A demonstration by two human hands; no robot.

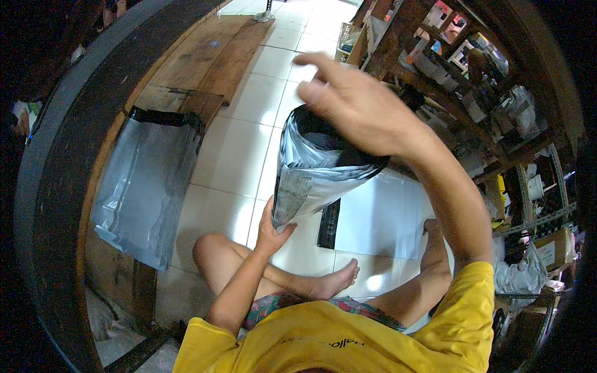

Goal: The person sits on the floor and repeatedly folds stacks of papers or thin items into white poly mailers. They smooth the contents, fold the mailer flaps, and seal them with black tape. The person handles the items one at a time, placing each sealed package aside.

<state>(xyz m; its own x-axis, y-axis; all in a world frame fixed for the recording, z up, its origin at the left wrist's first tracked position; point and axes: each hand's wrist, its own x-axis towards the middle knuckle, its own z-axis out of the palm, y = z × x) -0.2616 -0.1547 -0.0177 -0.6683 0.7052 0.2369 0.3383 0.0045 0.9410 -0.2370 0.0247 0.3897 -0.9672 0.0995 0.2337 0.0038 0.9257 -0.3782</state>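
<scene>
A thick bundle of grey plastic mailing bags (311,186), dark on the inside, is curled into a cone shape before me. My left hand (272,236) grips its narrow lower end, with the thumb on the near side. Over the wide upper mouth of the bundle is my right hand (360,109), slightly blurred, its index finger and thumb apart and nothing seen between them. Whether its far fingers touch the bundle's rim I cannot tell. A flat grey bag with a black edge strip (379,217) lies on the floor beyond my foot.
To the left, a stack of flat grey bags (149,180) lies on low wooden boards (193,62). White floor tiles (227,161) run between. A cluttered wooden shelf (472,87) stands at the right, with a carton (556,248) and white plastic bag (522,273) nearer me.
</scene>
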